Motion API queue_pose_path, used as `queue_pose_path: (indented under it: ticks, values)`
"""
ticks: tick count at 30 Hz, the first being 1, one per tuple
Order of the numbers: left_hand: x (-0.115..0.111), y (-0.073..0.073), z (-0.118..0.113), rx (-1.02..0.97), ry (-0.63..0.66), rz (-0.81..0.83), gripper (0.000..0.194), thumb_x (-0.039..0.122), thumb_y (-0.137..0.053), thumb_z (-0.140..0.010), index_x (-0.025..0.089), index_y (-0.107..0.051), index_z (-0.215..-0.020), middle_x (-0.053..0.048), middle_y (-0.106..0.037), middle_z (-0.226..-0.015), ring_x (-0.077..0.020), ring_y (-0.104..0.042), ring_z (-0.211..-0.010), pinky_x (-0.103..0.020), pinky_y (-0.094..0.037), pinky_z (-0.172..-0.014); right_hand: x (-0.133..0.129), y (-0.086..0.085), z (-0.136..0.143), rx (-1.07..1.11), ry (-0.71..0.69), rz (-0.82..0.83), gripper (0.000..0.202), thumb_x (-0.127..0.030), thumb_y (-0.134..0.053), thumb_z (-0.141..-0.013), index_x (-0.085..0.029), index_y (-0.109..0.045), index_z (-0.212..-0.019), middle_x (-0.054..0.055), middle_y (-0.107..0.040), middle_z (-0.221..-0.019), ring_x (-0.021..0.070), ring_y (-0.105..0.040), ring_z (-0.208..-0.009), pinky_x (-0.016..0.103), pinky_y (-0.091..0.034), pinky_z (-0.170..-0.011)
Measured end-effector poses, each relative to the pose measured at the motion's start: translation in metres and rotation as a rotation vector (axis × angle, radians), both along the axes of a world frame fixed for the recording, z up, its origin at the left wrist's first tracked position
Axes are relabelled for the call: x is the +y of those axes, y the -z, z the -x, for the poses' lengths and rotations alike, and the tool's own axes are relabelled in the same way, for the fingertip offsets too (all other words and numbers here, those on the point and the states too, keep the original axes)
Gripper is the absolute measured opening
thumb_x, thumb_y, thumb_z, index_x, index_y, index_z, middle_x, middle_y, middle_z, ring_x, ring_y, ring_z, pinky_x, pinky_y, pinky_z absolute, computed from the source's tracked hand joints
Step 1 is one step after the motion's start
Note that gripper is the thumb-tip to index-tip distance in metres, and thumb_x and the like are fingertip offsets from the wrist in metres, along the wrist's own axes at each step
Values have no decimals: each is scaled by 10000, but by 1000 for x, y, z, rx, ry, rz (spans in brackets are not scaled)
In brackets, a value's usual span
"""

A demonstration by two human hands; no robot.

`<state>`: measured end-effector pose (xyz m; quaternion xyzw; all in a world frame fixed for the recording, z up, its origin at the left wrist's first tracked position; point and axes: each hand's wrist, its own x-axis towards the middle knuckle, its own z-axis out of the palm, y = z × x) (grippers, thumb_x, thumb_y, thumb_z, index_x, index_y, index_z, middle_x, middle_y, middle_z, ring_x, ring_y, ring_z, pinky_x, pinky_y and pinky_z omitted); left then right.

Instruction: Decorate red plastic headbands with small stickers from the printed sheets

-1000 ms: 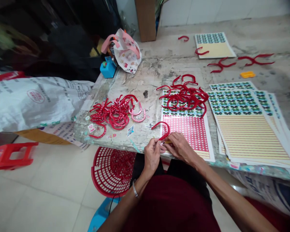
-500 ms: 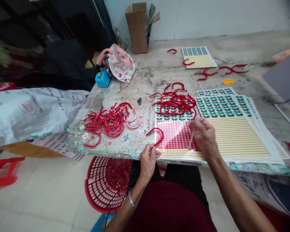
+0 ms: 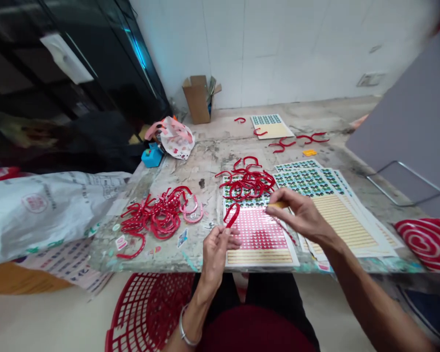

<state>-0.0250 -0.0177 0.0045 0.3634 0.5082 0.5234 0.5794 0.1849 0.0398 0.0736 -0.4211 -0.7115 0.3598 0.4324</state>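
My left hand (image 3: 214,252) is closed on one end of a red headband (image 3: 236,213), whose curve points up and away from me. Below it lies a sheet of stickers (image 3: 258,257) with dark green pictures, red dotted strips and yellow strips. My right hand (image 3: 295,215) is closed over the sheet's right side, with a small yellow piece (image 3: 277,205) between thumb and fingers; its kind is unclear. A thin red dotted strip (image 3: 289,233) shows under that hand; whether the fingers touch it is hidden. A pile of red headbands (image 3: 251,183) rests on the sheet's far part.
Another headband pile (image 3: 165,212) lies left, near loose stickers (image 3: 182,238). More sticker sheets (image 3: 344,220) overlap at right. A yellow piece (image 3: 309,153), a blue box (image 3: 152,157), a bag (image 3: 178,139) and a carton (image 3: 197,102) stand farther back. A red basket (image 3: 122,313) is below the table edge.
The camera view has tilted up. My left hand still holds the headband, now turned more upright. My right hand has turned and opened wider, and a yellow piece now shows in it.
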Motion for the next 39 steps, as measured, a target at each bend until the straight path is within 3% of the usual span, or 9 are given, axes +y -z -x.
queue_pose_path:
  ticks: [3,6,11,16,19,23,27,35,39]
  values:
    - [9,-38,-8,-124,59,-102,208,337,-563,-828,131,-590,-841,-87,-663,-901,-132,-627,-711,-246,-511,-687,-5,-7,20,-176,-92,-108,103,-288,-578,-819,-192,-539,-817,14,-559,-749,131,-523,-664,270,-426,-623]
    - [15,-57,-14,-180,103,-143,189,318,-553,-840,132,-586,-820,-74,-660,-854,-139,-622,-727,-249,-500,-693,-5,-10,26,-275,-96,-255,84,-277,-548,-838,-194,-530,-833,34,-576,-788,154,-533,-721,293,-429,-665]
    - [20,-57,-18,-156,71,-175,186,318,-552,-841,139,-587,-807,-42,-647,-793,-129,-606,-710,-248,-491,-698,-4,-9,28,-493,-11,-451,73,-263,-533,-845,-193,-513,-852,57,-602,-810,188,-531,-763,334,-397,-708]
    - [24,-52,-18,-73,30,-228,182,310,-547,-846,134,-593,-839,-58,-651,-833,-132,-597,-711,-252,-492,-694,-2,-3,25,-639,233,-508,257,-432,-578,-803,-184,-529,-849,72,-606,-798,221,-528,-762,353,-361,-703]
    - [28,-54,-16,-100,15,-240,180,309,-544,-849,134,-587,-845,-65,-652,-861,-135,-601,-724,-247,-482,-694,-3,19,17,-528,306,-375,306,-478,-588,-781,-188,-517,-850,56,-591,-785,198,-530,-735,320,-384,-681]
    - [36,-58,-15,-212,9,-270,139,277,-534,-858,144,-575,-853,-50,-646,-882,-115,-594,-706,-245,-469,-705,-13,80,11,-454,321,-102,269,-453,-523,-828,-190,-519,-775,46,-563,-712,180,-518,-658,300,-396,-619]
    - [41,-61,-17,-276,13,-270,116,253,-534,-859,142,-567,-844,-44,-645,-870,-99,-586,-668,-239,-466,-687,-33,117,22,-379,345,-40,277,-411,-577,-795,-166,-607,-922,119,-612,-902,267,-543,-866,389,-404,-764]
    - [33,-60,-25,-266,28,-276,100,234,-513,-875,147,-563,-868,-46,-645,-888,-109,-597,-696,-241,-475,-685,-36,45,65,812,103,678,290,-446,-591,-792,-204,-668,-931,42,-620,-853,126,-528,-673,259,-448,-619]
    - [30,-56,-24,-249,36,-262,123,242,-504,-881,139,-569,-869,-43,-647,-811,-115,-597,-690,-238,-477,-677,-22,32,73,1116,58,770,173,-342,-693,-727,-187,-668,-801,6,-596,-776,81,-513,-643,188,-442,-581]
